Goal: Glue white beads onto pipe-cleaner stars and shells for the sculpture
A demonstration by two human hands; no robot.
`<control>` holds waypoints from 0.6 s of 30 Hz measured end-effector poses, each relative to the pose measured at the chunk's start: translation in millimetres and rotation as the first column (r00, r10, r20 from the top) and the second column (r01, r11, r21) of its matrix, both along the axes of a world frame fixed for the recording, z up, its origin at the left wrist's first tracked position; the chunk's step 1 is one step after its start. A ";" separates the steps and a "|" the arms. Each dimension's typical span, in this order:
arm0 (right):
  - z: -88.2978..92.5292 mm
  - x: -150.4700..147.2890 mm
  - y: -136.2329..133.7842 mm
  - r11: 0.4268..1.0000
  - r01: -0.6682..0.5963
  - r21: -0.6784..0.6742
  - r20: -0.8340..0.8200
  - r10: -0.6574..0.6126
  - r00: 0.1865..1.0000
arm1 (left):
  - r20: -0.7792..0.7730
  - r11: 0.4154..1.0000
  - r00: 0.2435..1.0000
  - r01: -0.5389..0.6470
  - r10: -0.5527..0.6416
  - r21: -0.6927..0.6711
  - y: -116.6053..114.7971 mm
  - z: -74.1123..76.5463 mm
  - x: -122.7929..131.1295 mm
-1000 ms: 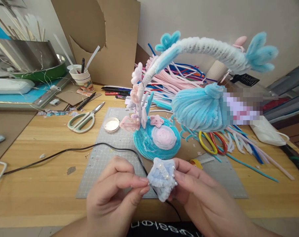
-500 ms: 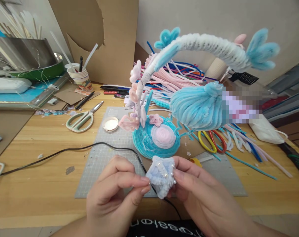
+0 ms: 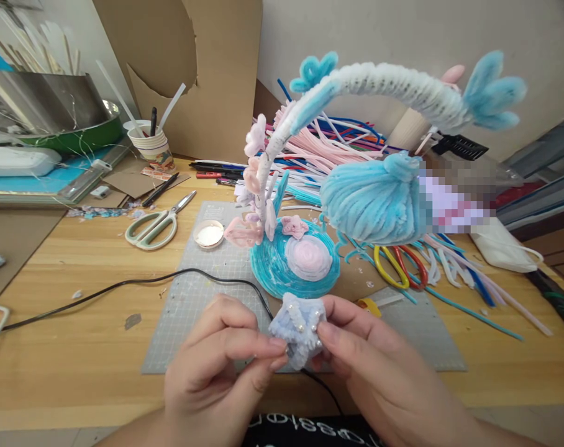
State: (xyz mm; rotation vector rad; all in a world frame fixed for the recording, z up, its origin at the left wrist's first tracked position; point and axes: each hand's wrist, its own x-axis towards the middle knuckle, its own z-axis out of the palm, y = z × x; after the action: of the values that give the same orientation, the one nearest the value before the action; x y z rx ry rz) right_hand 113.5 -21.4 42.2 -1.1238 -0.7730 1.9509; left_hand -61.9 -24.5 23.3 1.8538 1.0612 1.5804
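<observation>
My right hand (image 3: 356, 338) holds a pale blue, star-shaped piece of fuzzy pipe cleaner (image 3: 300, 320) by its right side, thumb in front and fingers behind. Several small pearl beads dot its face in rows. The thumb and forefinger of my left hand (image 3: 230, 357) are pinched at the star's lower left arm, with a tiny pearl bead (image 3: 287, 351) just showing at the tips. Behind the star stands a pipe-cleaner lamp-like piece: a round teal base (image 3: 268, 267) with a lilac centre, a white arched stem (image 3: 394, 81) and a hanging blue shell-like shade (image 3: 370, 198).
A grey cutting mat (image 3: 179, 323) lies under my hands, crossed by a black cable (image 3: 137, 278). Green-handled scissors (image 3: 158, 226) and a small round tub of white stuff (image 3: 209, 234) are at left. Red-and-yellow-handled scissors (image 3: 400, 267) and bundled pipe cleaners (image 3: 319, 139) lie at right and behind.
The star has shifted slightly left and turned a little in my right hand. My left fingertips now overlap its lower left arm. The dangling strands under the shade have swung right.
</observation>
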 end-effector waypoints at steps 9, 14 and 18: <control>-0.1 -1.5 -1.4 0.997 -0.040 0.072 -0.057 0.044 0.997 | -0.009 0.999 1.000 -0.014 0.014 -0.049 1.2 1.3 1.7; -1.9 0.3 -1.6 0.995 -0.040 0.091 -0.061 0.046 0.997 | -0.022 0.999 1.000 -0.022 0.021 -0.032 0.8 -0.8 1.3; -0.8 -0.5 -1.3 0.996 -0.028 0.083 -0.059 0.033 0.998 | -0.040 1.000 0.999 0.004 -0.005 -0.014 0.4 -1.8 -0.1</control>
State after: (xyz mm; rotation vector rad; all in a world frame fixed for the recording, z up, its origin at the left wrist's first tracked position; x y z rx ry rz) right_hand 113.0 -22.8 41.4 -1.0048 -0.8346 1.9513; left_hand -62.0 -24.1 21.5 1.8844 1.0816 1.5360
